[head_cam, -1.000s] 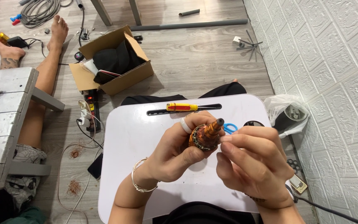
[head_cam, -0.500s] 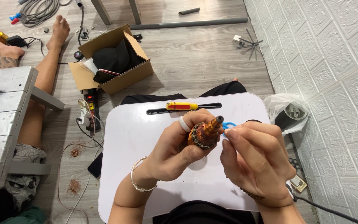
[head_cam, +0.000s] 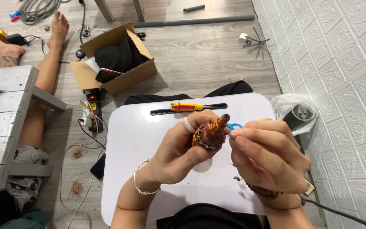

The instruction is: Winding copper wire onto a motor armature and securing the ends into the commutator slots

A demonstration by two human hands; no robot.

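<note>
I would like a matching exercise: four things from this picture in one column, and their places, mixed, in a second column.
Things:
1. motor armature
2. screwdriver
3. cardboard box
4. plastic bag

Places:
A. on the floor, beside the white wall
B. in the left hand
C. in the groove of the white lap table
D. on the floor, beyond the table

Pairs: 1-B, 2-C, 3-D, 4-A

1 motor rotor (head_cam: 209,135), 1 screwdriver (head_cam: 186,106), 1 cardboard box (head_cam: 114,63).
</note>
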